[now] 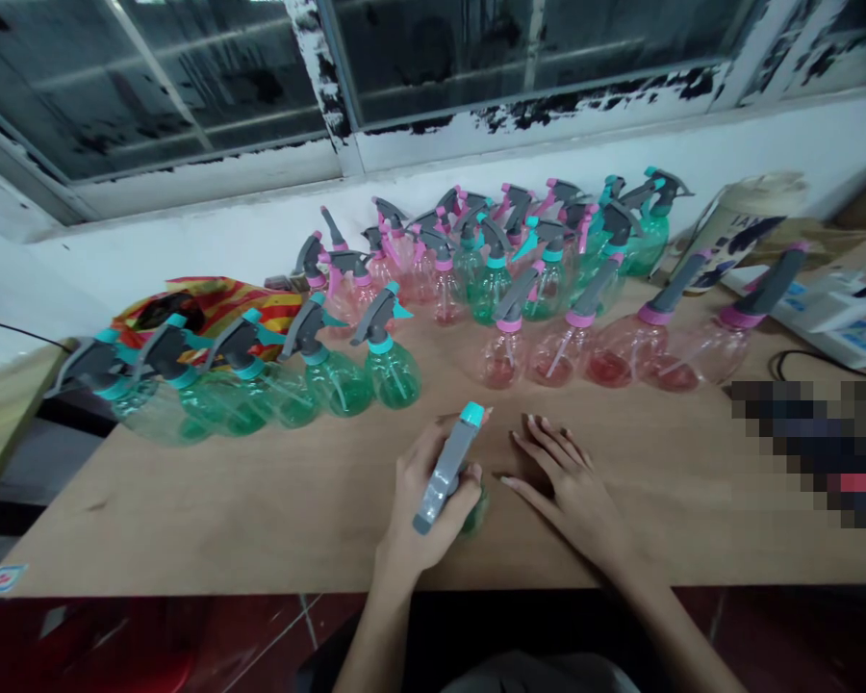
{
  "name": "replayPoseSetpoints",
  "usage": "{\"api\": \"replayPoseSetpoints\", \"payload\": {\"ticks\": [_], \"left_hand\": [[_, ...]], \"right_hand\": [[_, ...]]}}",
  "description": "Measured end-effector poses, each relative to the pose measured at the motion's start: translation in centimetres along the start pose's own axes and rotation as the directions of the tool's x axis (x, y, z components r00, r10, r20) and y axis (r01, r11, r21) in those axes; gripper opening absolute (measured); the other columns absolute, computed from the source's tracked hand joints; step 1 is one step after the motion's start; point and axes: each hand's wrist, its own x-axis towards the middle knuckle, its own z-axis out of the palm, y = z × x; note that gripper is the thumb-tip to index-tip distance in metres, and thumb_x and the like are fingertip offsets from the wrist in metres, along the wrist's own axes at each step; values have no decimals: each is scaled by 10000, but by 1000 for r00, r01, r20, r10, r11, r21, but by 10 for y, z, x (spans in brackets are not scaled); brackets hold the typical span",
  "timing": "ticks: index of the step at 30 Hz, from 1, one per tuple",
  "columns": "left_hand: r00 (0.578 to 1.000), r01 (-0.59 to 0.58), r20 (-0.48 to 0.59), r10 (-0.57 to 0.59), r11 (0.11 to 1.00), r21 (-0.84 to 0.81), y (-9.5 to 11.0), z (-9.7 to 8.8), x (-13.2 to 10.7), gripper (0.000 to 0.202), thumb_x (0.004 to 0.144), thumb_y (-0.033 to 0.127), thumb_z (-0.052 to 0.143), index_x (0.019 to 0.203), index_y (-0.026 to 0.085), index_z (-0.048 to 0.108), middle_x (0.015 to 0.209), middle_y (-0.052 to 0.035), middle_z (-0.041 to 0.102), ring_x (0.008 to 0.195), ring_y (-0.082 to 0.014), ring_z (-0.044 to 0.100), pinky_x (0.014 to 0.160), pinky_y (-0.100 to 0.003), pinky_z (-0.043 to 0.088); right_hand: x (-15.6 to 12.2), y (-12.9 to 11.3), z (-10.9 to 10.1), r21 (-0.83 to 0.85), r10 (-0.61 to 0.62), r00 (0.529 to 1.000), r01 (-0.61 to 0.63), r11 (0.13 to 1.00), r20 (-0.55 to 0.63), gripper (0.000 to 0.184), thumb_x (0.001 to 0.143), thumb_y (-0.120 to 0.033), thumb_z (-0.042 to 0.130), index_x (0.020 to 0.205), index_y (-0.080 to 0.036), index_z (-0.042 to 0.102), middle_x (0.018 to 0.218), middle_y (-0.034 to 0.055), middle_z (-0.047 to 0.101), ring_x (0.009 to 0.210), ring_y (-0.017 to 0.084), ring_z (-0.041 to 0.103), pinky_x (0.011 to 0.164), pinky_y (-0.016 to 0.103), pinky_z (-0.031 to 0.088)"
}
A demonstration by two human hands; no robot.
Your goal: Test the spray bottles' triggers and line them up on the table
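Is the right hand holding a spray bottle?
No, the right hand is spread open over the table, while the left hand grips a spray bottle.

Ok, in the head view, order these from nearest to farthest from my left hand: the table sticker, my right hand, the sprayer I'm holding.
1. Sprayer: held in the left hand.
2. Right hand: just to its right, fingers spread.
3. Sticker: well off to the left, at the table's near corner.

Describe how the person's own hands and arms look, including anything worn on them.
Both the left hand and right hand are bare, without gloves; no sleeve, watch or bracelet shows on the forearms. The right hand's fingers look slim and long-nailed.
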Motion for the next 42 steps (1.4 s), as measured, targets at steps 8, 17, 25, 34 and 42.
{"api": "replayPoseSetpoints", "payload": {"ticks": [8,17,25,34,42], "left_hand": [[999,44,14,-45,999,15,-3,9,15,392,806,158,559,1172,278,629,1111,-66,688,1064,-260,643,878,-397,535],[999,-13,29,14,999,-47,-8,11,32,412,788,163,562,1172,287,645,1057,-43,705,1011,-244,659,918,-402,516],[1000,-22,21,22,1000,-11,-10,11,31,383,793,183,559,1153,271,655,973,-41,697,927,-227,655,940,-389,497],[999,-21,42,21,1000,21,-7,11,30,417,794,176,539,1175,306,646,928,-28,687,871,-225,653,918,-383,495],[1000,-12,14,12,1000,-8,-7,8,27,107,792,220,562,853,253,644,844,-15,691,816,-226,671,766,-360,523]], "right_hand": [[0,0,0,8,-3,1000,3,1000,-6,594,936,-570,438,1367,-170,519,1456,135,498,1398,285,383,1133,543,318],[-1,2,-1,12,-8,1000,8,1000,13,580,930,-542,477,1392,-191,491,1487,126,461,1404,285,373,1130,548,319],[-1,2,0,25,-13,1000,13,1000,2,580,922,-534,492,1397,-200,491,1484,131,463,1402,297,374,1122,559,324],[-1,2,0,12,-8,1000,8,1000,9,566,932,-533,473,1384,-192,500,1489,128,458,1407,288,367,1132,551,314],[0,-1,-3,-16,-2,1000,2,1000,31,583,934,-543,468,1366,-154,516,1490,141,453,1412,287,356,1145,535,296]]}}
